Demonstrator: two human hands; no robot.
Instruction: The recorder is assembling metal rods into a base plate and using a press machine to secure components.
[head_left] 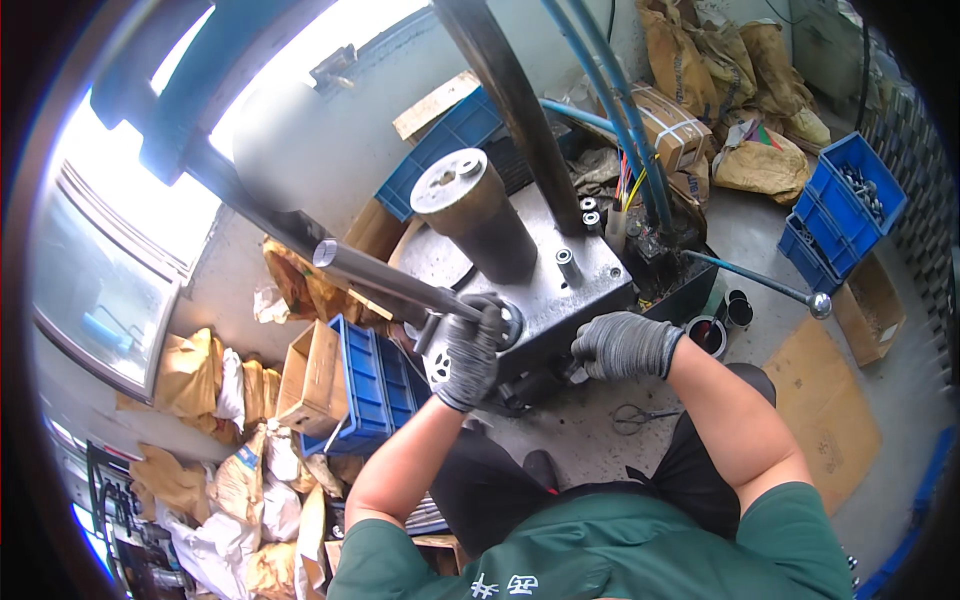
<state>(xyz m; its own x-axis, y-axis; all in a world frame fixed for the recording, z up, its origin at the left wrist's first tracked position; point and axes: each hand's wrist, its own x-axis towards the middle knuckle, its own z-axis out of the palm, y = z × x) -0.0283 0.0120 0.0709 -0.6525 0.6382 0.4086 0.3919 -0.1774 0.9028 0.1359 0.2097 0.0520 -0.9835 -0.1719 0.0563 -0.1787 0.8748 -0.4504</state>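
Observation:
My left hand [468, 362], in a grey knit glove, is closed round the near end of a long smooth steel rod [395, 282], which slants up and away to the left. Beside its fingers, a dark ring [511, 325] shows at the front edge of a steel press table [540, 290]. My right hand [630, 346], gloved alike, is just off the table's front side with its fingers curled in; what they hold, if anything, is hidden. A thick steel cylinder [478, 222] with a wider top stands on the table, and a small metal sleeve [567, 264] is upright to its right.
Dark press columns [515, 100] rise behind the table. A ball-ended lever [760, 282] juts out at right. Blue crates of metal parts [845, 205] are stacked far right; a blue crate [365, 385] and cardboard box [312, 378] stand left. Scissors [640, 417] lie on the floor.

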